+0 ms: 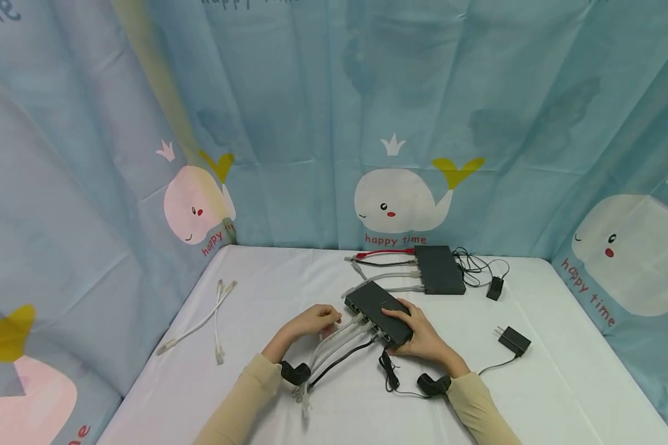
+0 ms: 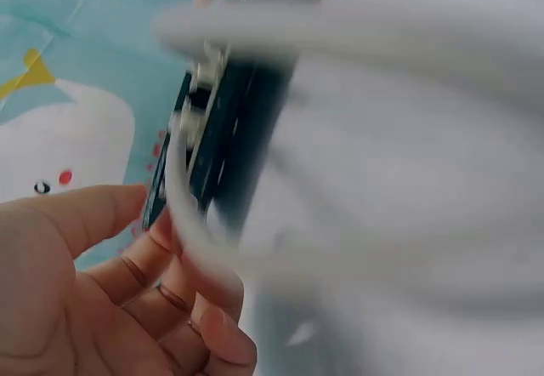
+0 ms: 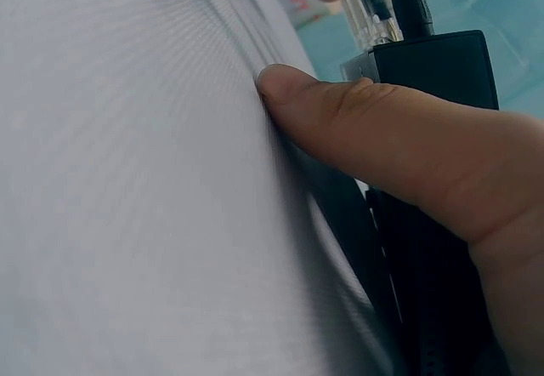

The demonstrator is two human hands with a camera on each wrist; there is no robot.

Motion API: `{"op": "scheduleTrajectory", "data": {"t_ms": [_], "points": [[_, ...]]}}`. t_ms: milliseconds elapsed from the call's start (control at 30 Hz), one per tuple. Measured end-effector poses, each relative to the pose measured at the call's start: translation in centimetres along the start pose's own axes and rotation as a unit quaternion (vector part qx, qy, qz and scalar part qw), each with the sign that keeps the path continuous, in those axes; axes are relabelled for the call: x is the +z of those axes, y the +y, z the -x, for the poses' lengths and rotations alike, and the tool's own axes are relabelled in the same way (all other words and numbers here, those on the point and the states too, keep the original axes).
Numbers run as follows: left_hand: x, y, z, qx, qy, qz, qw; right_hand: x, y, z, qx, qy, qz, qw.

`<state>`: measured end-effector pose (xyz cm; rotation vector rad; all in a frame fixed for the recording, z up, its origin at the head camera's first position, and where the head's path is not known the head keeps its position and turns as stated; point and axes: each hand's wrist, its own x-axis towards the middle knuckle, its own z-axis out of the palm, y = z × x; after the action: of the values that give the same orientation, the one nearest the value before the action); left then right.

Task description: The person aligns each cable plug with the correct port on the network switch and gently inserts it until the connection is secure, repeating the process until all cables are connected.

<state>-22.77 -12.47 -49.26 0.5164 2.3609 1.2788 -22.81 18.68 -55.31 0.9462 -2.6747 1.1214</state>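
In the head view my right hand (image 1: 420,334) grips the right end of a black network switch (image 1: 375,306), fingers over its top, thumb along its lower edge. The switch is tilted, its port side towards me, with white network cables (image 1: 334,343) and a black network cable (image 1: 345,356) plugged in. The right thumb (image 3: 340,121) lies across the switch casing (image 3: 442,65) in the right wrist view. My left hand (image 1: 312,321) is beside the switch's left end, fingers loosely curled and holding nothing. In the left wrist view its fingers (image 2: 178,295) overlap the switch's near corner.
Behind stands a second black switch (image 1: 440,270) with red, black and grey cables and a coiled power cord (image 1: 470,267). To the right lies a power adapter (image 1: 514,341); its bundled cord (image 1: 389,374) is by the right wrist. Two loose white cables (image 1: 206,318) lie left.
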Motion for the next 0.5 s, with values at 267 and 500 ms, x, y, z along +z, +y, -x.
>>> {"op": "scheduleTrajectory", "data": {"t_ms": [267, 500], "points": [[-2.2, -1.2, 1.1, -0.012, 0.059, -0.025, 0.9979, -0.1, -0.2, 0.1, -0.002, -0.001, 0.002, 1.0], [-4.4, -2.2, 2.2, -0.012, 0.147, -0.066, 0.9869, 0.0, -0.1, 0.1, -0.007, 0.005, 0.003, 1.0]]}}
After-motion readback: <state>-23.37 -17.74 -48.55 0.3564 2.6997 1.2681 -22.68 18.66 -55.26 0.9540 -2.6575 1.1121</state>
